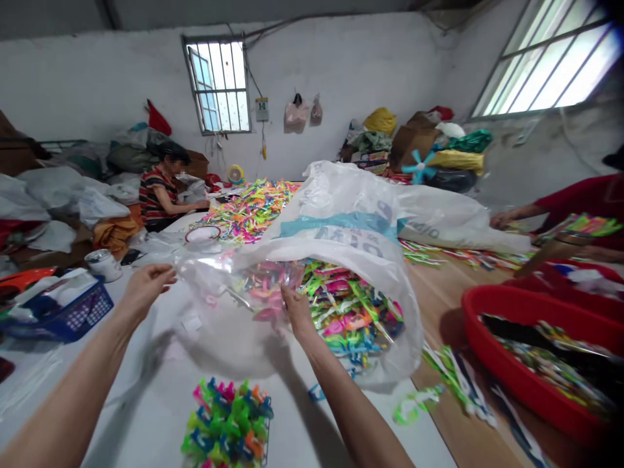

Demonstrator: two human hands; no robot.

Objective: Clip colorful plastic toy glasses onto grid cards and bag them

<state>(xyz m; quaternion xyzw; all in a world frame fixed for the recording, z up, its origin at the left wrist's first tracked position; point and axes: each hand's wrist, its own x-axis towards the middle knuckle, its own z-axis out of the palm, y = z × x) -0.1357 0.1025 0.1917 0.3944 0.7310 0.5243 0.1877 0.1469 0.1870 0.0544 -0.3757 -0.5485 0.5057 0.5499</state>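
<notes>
A clear plastic bag [212, 268] with pink and orange plastic pieces inside stretches between my hands. My left hand [150, 286] is closed in a pinch at the bag's left end; motion blur softens the exact contact. Closed on the bag's right part is my right hand [296, 311], beside the mouth of a large white woven sack [348, 195]. Through that opening show many bagged, bright-coloured plastic pieces [348, 312]. Below my hands, a block of green, blue, pink and orange plastic pieces [228, 422] sits on the white table surface [146, 416].
A blue basket [73, 318] and a white can [103, 265] stand at left. Red tubs [470, 312] with packed pieces are at right. Colourful strips [253, 208] are heaped behind. One co-worker [163, 192] sits back left; another person's red sleeve [575, 201] shows at right.
</notes>
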